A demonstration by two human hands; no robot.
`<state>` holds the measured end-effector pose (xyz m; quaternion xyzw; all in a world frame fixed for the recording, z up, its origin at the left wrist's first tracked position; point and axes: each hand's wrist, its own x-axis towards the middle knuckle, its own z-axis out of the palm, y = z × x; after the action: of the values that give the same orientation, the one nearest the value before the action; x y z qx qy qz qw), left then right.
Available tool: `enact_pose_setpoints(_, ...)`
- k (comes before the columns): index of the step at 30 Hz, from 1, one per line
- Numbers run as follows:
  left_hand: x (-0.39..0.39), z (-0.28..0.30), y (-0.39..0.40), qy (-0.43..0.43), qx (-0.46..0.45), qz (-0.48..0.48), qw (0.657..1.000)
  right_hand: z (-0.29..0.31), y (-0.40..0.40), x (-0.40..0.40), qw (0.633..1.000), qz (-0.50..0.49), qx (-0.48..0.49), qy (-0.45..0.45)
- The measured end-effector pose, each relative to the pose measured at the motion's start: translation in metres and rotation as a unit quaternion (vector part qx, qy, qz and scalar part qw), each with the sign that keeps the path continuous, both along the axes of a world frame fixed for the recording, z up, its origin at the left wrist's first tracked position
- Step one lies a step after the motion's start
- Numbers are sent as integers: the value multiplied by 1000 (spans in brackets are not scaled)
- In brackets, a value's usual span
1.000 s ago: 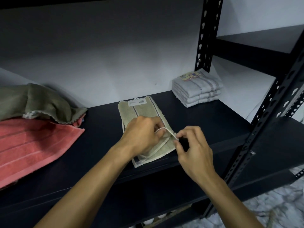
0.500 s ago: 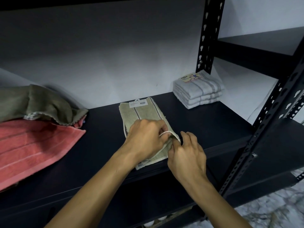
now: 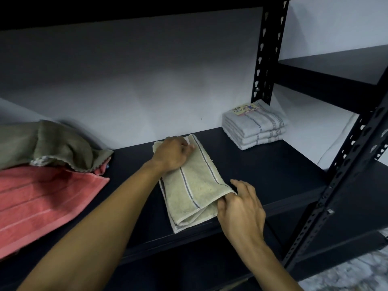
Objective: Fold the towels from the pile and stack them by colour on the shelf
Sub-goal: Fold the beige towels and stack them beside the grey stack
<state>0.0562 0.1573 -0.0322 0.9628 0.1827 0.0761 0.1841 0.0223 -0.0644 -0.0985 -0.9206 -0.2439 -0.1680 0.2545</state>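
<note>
The dark metal shelf (image 3: 262,164) is a flat, matte board framed by perforated uprights, and it carries everything here. To the left of both hands lies the loose pile: a broad coral-red terry towel (image 3: 42,198) with an olive one (image 3: 52,143) slumped over it in soft folds. Between the hands lies the beige towel (image 3: 195,185), a nubby folded rectangle with thin dark stripes (its layers show at the near end). Beyond the right hand, by the back wall, sits a neat stack of pale grey towels (image 3: 255,128) topped by a paper label. The left hand (image 3: 171,154) rests curled on the beige towel's far end, its grip pressing there; the right hand (image 3: 241,208) has its grip pinching the near right corner.
</note>
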Motion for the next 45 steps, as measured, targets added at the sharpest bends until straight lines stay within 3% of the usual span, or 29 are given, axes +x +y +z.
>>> enact_pose_setpoints(6,31,-3,5,62,-68,-18,996,-2,1,3,999,-14,41,-16)
enact_pose_setpoints(19,35,-30,29,21,-124,-5,992,2,-31,3,993,62,64,-83)
enact_pose_setpoints(32,30,-28,21,11,-47,-43,998,-7,-45,2,995,41,63,-62)
enact_pose_setpoints(37,23,-18,11,-74,18,-50,996,-3,-43,-1,995,39,57,-69)
enact_pose_setpoints(41,-29,10,-17,-142,65,-143,977,-2,-44,1,994,65,16,-89)
enact_pose_setpoints(45,-120,6,-46,-118,120,-175,970,-4,-43,7,992,73,14,-101)
